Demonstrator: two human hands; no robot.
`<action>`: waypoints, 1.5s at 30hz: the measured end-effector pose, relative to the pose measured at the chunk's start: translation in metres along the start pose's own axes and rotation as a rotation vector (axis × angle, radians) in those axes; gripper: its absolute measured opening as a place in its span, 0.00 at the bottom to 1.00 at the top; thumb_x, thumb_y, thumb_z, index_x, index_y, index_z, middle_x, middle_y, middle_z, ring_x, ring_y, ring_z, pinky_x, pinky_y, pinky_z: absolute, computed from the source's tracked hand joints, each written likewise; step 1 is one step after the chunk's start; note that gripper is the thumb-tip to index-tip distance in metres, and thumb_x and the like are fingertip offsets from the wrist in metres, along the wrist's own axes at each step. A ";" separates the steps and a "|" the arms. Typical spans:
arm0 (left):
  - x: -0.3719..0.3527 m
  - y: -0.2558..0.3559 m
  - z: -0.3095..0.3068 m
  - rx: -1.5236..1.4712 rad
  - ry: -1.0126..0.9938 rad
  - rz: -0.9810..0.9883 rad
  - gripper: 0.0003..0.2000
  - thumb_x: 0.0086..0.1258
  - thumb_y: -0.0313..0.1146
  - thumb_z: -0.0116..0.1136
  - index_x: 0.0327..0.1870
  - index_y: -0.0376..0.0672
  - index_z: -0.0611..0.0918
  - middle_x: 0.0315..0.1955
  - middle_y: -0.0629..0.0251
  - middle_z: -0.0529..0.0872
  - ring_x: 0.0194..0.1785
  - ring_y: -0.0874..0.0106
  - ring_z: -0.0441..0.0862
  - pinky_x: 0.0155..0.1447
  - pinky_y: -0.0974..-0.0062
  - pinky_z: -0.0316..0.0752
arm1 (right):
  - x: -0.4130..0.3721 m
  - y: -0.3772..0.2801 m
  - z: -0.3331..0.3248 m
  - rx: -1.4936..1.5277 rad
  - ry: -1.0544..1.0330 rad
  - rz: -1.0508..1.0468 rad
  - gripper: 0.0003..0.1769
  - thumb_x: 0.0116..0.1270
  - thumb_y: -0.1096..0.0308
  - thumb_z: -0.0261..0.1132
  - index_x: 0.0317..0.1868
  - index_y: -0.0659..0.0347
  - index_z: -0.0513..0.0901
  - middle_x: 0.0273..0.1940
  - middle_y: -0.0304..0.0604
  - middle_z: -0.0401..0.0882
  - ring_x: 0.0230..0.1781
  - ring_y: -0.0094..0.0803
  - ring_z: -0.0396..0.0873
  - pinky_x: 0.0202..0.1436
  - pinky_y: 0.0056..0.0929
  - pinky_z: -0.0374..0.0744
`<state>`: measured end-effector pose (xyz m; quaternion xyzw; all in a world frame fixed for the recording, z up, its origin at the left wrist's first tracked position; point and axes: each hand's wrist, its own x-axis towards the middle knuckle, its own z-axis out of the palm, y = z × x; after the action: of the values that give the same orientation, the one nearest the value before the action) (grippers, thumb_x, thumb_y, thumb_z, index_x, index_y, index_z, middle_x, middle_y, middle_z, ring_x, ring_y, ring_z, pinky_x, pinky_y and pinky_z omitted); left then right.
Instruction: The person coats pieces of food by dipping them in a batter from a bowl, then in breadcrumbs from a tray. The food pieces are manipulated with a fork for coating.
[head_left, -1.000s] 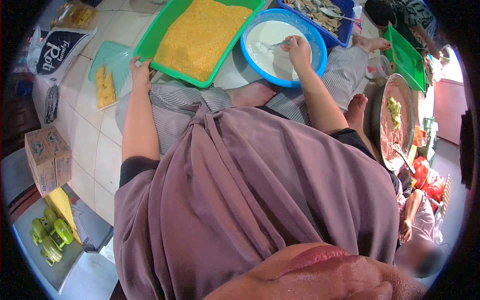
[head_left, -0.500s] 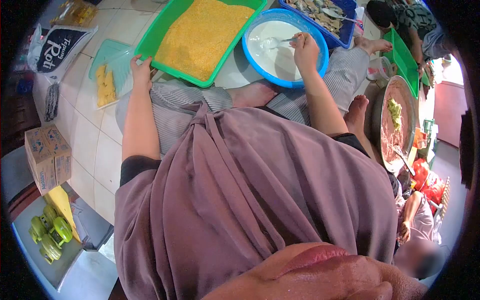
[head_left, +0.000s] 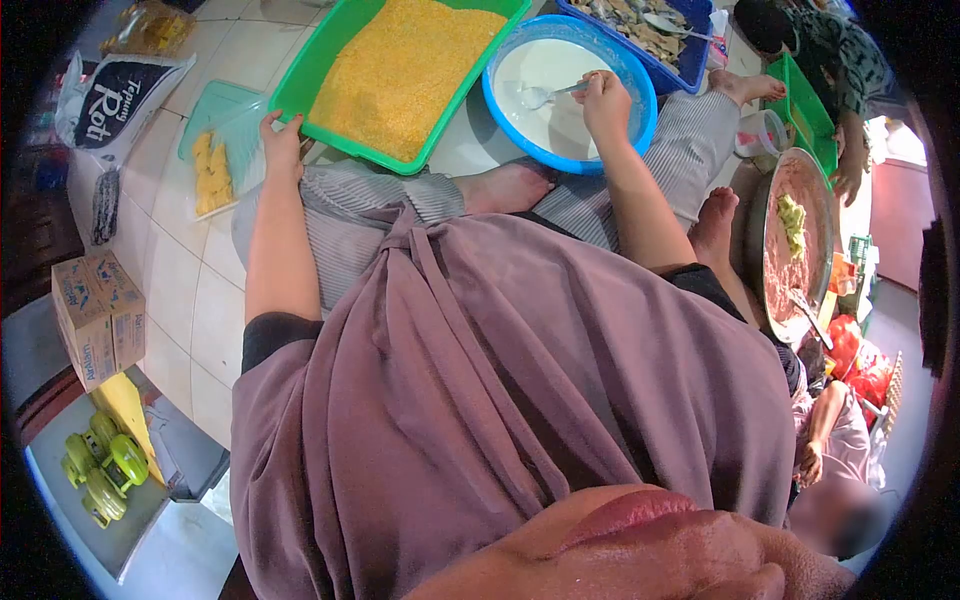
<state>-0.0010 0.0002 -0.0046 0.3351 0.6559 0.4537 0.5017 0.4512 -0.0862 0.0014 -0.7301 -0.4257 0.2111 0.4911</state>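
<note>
My right hand (head_left: 607, 105) is closed round the handle of a metal spoon (head_left: 568, 90), whose head dips into white liquid batter (head_left: 545, 75). The batter fills much of a round blue basin (head_left: 643, 110) in front of me. At the near left corner of a green tray (head_left: 345, 140), my left hand (head_left: 283, 148) has its fingers on the rim, apparently gripping it. Yellow-orange crumbs (head_left: 405, 75) cover most of that tray. The spoon's head is partly sunk, so its exact shape is hard to make out.
A blue crate (head_left: 690, 75) of grey-brown pieces stands behind the basin. To the right are a large pan (head_left: 820, 240) of pinkish mixture and another person's hand (head_left: 848, 170) by a green tray. At left lie yellow pieces (head_left: 212, 170) in plastic and a carton (head_left: 98, 315).
My right hand and the spoon have shifted slightly left and nearer to me through the batter. My left hand stays at the tray. At right, the other person's arm has moved lower.
</note>
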 end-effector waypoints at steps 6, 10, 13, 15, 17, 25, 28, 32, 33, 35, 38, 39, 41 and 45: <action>-0.002 0.001 0.001 -0.032 -0.007 0.006 0.25 0.64 0.26 0.58 0.58 0.51 0.59 0.45 0.55 0.77 0.41 0.66 0.78 0.40 0.65 0.76 | -0.002 0.013 0.011 0.053 -0.093 0.072 0.13 0.70 0.69 0.49 0.39 0.72 0.76 0.33 0.50 0.81 0.28 0.34 0.84 0.34 0.28 0.82; -0.001 0.001 0.000 -0.014 -0.008 0.010 0.25 0.63 0.27 0.58 0.58 0.51 0.60 0.45 0.55 0.77 0.41 0.66 0.78 0.39 0.66 0.76 | -0.009 0.000 0.014 0.158 -0.038 0.008 0.13 0.69 0.69 0.50 0.38 0.71 0.78 0.29 0.50 0.82 0.28 0.33 0.84 0.34 0.28 0.81; 0.003 -0.003 -0.001 -0.019 -0.010 0.030 0.25 0.63 0.27 0.59 0.58 0.51 0.60 0.46 0.56 0.77 0.42 0.66 0.77 0.39 0.65 0.75 | -0.011 -0.006 0.012 0.174 -0.029 -0.076 0.12 0.69 0.70 0.49 0.38 0.70 0.77 0.30 0.50 0.82 0.29 0.33 0.85 0.34 0.29 0.81; 0.005 -0.004 -0.001 -0.019 -0.010 0.027 0.25 0.63 0.28 0.59 0.58 0.51 0.60 0.46 0.56 0.77 0.42 0.66 0.77 0.40 0.65 0.75 | -0.015 -0.012 0.009 0.126 -0.043 -0.158 0.12 0.69 0.70 0.50 0.37 0.69 0.77 0.31 0.50 0.82 0.29 0.33 0.85 0.34 0.29 0.80; 0.005 -0.003 -0.002 -0.011 -0.007 0.008 0.25 0.63 0.28 0.59 0.58 0.52 0.60 0.46 0.57 0.76 0.43 0.66 0.77 0.41 0.64 0.75 | -0.022 -0.020 0.005 0.040 -0.070 -0.262 0.11 0.69 0.70 0.50 0.37 0.68 0.77 0.32 0.50 0.81 0.29 0.33 0.84 0.35 0.30 0.80; -0.001 0.001 0.000 -0.022 -0.014 -0.010 0.25 0.64 0.27 0.58 0.58 0.53 0.59 0.46 0.57 0.77 0.43 0.66 0.77 0.42 0.64 0.75 | -0.033 -0.028 0.008 -0.052 -0.111 -0.462 0.09 0.68 0.70 0.52 0.38 0.67 0.77 0.34 0.50 0.79 0.29 0.34 0.84 0.36 0.32 0.80; 0.000 0.000 0.000 -0.023 -0.012 -0.003 0.25 0.64 0.27 0.58 0.58 0.53 0.59 0.46 0.57 0.77 0.42 0.66 0.78 0.42 0.65 0.75 | -0.032 -0.025 0.010 -0.016 -0.085 -0.406 0.10 0.68 0.71 0.52 0.37 0.67 0.78 0.34 0.50 0.79 0.29 0.35 0.84 0.36 0.32 0.79; -0.002 0.001 0.001 -0.034 -0.010 0.003 0.26 0.64 0.27 0.58 0.59 0.53 0.59 0.46 0.56 0.76 0.42 0.66 0.78 0.42 0.64 0.76 | -0.024 -0.017 0.012 -0.035 -0.086 -0.320 0.10 0.69 0.71 0.51 0.38 0.68 0.78 0.34 0.50 0.79 0.28 0.35 0.84 0.35 0.31 0.80; 0.001 -0.001 0.001 -0.033 -0.010 0.004 0.26 0.64 0.27 0.57 0.59 0.53 0.59 0.46 0.56 0.76 0.42 0.66 0.78 0.42 0.64 0.76 | -0.022 -0.017 0.013 -0.029 -0.080 -0.293 0.11 0.69 0.71 0.50 0.38 0.68 0.78 0.33 0.50 0.79 0.28 0.35 0.84 0.35 0.31 0.80; 0.006 -0.005 -0.001 -0.032 -0.008 0.007 0.26 0.64 0.26 0.57 0.59 0.52 0.59 0.46 0.56 0.76 0.43 0.65 0.78 0.43 0.64 0.76 | -0.019 -0.015 0.015 -0.015 -0.071 -0.238 0.11 0.69 0.71 0.50 0.38 0.68 0.77 0.33 0.50 0.80 0.29 0.34 0.84 0.34 0.30 0.80; -0.002 0.002 0.001 -0.012 0.004 -0.012 0.26 0.64 0.27 0.57 0.59 0.52 0.59 0.47 0.56 0.76 0.44 0.66 0.78 0.44 0.64 0.76 | -0.018 -0.018 0.014 0.031 -0.082 -0.140 0.12 0.70 0.71 0.49 0.38 0.70 0.77 0.32 0.50 0.81 0.28 0.33 0.85 0.32 0.28 0.81; -0.003 0.002 0.001 -0.010 0.004 -0.009 0.26 0.64 0.27 0.57 0.59 0.53 0.59 0.47 0.56 0.76 0.44 0.66 0.78 0.44 0.63 0.76 | -0.016 -0.016 0.014 0.079 -0.056 -0.092 0.12 0.70 0.71 0.49 0.38 0.71 0.76 0.31 0.50 0.81 0.28 0.33 0.85 0.32 0.28 0.81; -0.003 0.002 0.001 -0.007 0.002 0.001 0.26 0.64 0.27 0.57 0.59 0.53 0.59 0.47 0.57 0.77 0.45 0.66 0.77 0.44 0.63 0.75 | -0.010 -0.007 0.015 0.174 -0.001 0.004 0.13 0.70 0.71 0.48 0.39 0.72 0.76 0.30 0.49 0.81 0.28 0.34 0.85 0.32 0.27 0.82; 0.000 0.000 0.000 -0.001 -0.004 -0.006 0.25 0.65 0.27 0.57 0.59 0.53 0.59 0.46 0.58 0.77 0.45 0.67 0.77 0.44 0.64 0.75 | -0.002 0.014 0.016 0.321 0.014 0.128 0.14 0.70 0.70 0.47 0.40 0.74 0.74 0.32 0.52 0.80 0.28 0.36 0.85 0.32 0.27 0.82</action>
<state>-0.0004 0.0000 -0.0044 0.3340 0.6556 0.4517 0.5045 0.4442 -0.0808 -0.0181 -0.6692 -0.3358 0.3020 0.5901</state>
